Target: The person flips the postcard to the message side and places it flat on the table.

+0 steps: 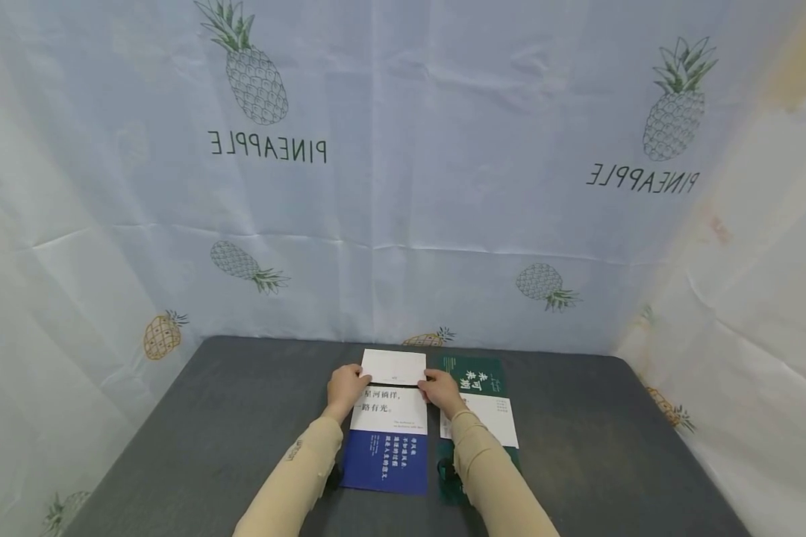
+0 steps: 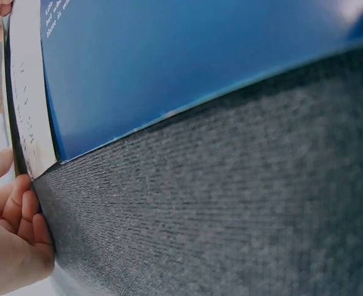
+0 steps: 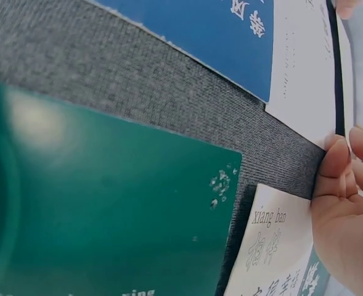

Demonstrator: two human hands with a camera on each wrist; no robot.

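- Pale blue-white cloth (image 1: 403, 186) printed with pineapples hangs at 12 o'clock, beyond the desk.
- Dark grey desk (image 1: 611, 447) with a woven-looking surface, carrying two columns of cards.
- Cream sleeves (image 1: 295, 470) reach in from 7 and 5 o'clock.
- Blue card (image 1: 384, 462) with white lettering, lying at the 6 o'clock end of the central column.
- Lower green card (image 3: 107, 203), glossy, at 3 o'clock from the blue one and partly hidden by the right sleeve in the head view.
- Lettered white card (image 1: 392, 409), touching the blue card on its 12 o'clock side.
- Second white card (image 1: 493, 425), at 12 o'clock from the lower green card.
- Upper green card (image 1: 490, 377), white-lettered, at the 12 o'clock end of that column.
- Top white card (image 1: 394, 368), nearly plain, at the 12 o'clock end of the central column, between the hands.
- Left hand (image 1: 346, 388), fingers closed, pinching the top white card's edge at 8 o'clock.
- Right hand (image 1: 441, 389), thumb and fingers together, pinching the same card at 4 o'clock.
- Dark strip (image 3: 338, 80), thin, between the central column's two white cards.
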